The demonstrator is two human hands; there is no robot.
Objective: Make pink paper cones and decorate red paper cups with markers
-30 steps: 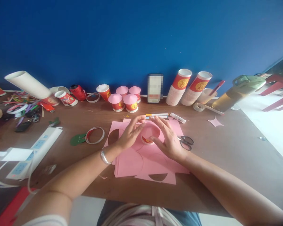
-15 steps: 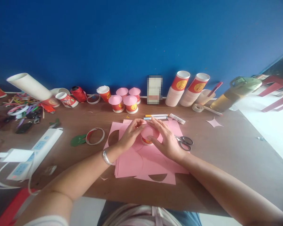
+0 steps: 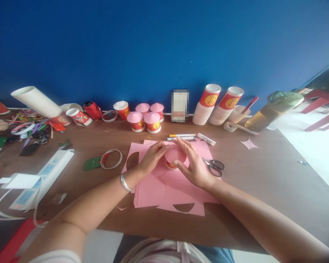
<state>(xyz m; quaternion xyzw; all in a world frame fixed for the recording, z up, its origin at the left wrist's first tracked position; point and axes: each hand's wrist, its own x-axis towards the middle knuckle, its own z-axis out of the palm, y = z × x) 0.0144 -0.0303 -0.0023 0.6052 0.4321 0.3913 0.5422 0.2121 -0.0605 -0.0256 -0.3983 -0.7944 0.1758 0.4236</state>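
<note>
A pink paper cone (image 3: pixel 176 155) sits like a roof on a small red paper cup (image 3: pixel 170 165), which stands on a stack of pink paper sheets (image 3: pixel 153 191). From the left, my left hand (image 3: pixel 154 157) grips the cone's edge with thumb and fingers together. My right hand (image 3: pixel 193 166) curves round the other side, its fingers over the top and the thumb at the near rim. Much of the cup is hidden under the cone. Black-handled scissors (image 3: pixel 217 168) lie just right of my right hand, partly on the sheets.
Several red cups with pink cone roofs (image 3: pixel 152 119) stand behind. Stacked paper cups (image 3: pixel 204 109), a tape roll (image 3: pixel 230 126) and a bottle (image 3: pixel 268 111) are at back right. A glue stick (image 3: pixel 206 139) lies beyond the sheets; a power strip (image 3: pixel 44 179) is at left.
Another person's hand has come into view at the far left edge, near some green paper. My hands stay round the cone with hardly any movement. The view has shifted slightly.
</note>
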